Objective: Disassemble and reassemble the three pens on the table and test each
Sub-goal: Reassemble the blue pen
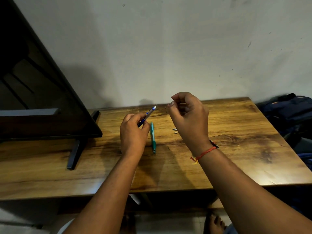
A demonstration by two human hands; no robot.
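Head view: blue pen — judged light, stiff, slick — is pinched mid-barrel by left hand; whether right hand holds anything in its curled fingers cannot be told.

i can read no text, number or brand anywhere in this view. the teal pen lying on the table has a small dark mark on its barrel, which may be print, but it's too small for me to make out. the blue pen held in the left hand shows no lettering i can read either.
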